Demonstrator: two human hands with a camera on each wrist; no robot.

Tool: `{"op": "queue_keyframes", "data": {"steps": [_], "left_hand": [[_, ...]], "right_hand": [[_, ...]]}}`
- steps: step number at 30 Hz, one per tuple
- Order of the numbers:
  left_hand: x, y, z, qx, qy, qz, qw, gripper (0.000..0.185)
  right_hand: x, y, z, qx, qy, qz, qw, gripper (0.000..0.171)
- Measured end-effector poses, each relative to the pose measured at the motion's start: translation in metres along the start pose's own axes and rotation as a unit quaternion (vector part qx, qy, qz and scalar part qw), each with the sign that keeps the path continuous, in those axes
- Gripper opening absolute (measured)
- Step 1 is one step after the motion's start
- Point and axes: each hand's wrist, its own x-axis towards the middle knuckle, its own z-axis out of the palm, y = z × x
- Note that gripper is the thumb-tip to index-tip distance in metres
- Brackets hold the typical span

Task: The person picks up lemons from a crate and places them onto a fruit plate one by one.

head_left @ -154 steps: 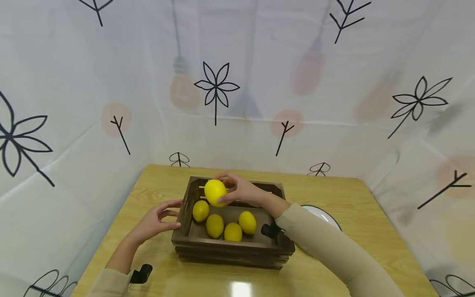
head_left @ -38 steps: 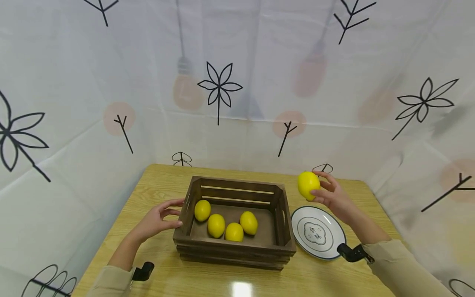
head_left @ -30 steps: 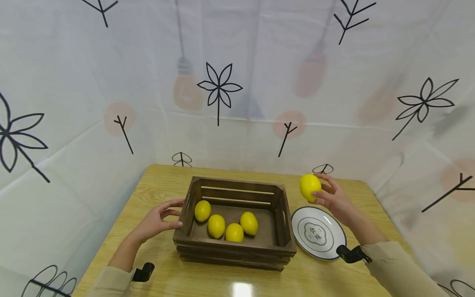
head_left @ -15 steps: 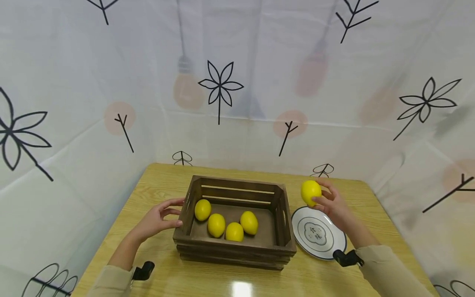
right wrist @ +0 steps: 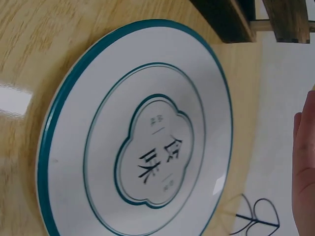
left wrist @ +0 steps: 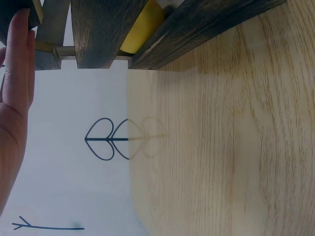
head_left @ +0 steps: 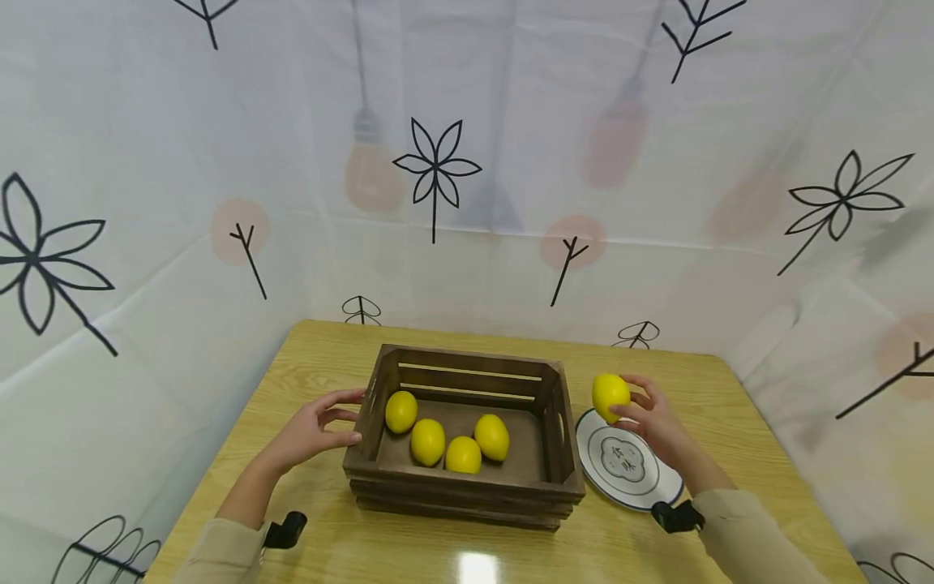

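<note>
In the head view my right hand point(head_left: 653, 418) grips a yellow lemon point(head_left: 610, 397) above the far part of a white plate point(head_left: 633, 491) with a dark rim. The right wrist view shows that plate point(right wrist: 69, 162) close up, its rim green, with my right hand point(right wrist: 304, 164) at the edge. My left hand point(head_left: 310, 434) rests its fingertips against the left end of a brown wooden crate point(head_left: 467, 487), fingers extended. Inside the crate lie several lemons point(head_left: 427, 442). The left wrist view has my left hand point(left wrist: 17, 93) against the crate's slats point(left wrist: 98, 34).
All of this stands on a light wooden table point(head_left: 321, 519). The plate sits close by the crate's right end. A white printed cloth point(head_left: 496, 162) hangs behind the table and along both sides. Each wrist carries a black camera mount point(head_left: 284, 531).
My right hand has carried the lemon out of the crate to the right, then lowered it toward the plate over the last second. My left hand has stayed at the crate's end.
</note>
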Motion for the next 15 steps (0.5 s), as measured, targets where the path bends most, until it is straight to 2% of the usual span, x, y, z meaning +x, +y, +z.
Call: {"op": "queue_keyframes", "data": {"steps": [15], "left_hand": [[0.0, 0.002, 0.0, 0.002, -0.007, 0.0, 1.0, 0.061]], "right_hand": [[0.001, 0.029, -0.004, -0.026, 0.009, 0.039, 0.999, 0.067]]}}
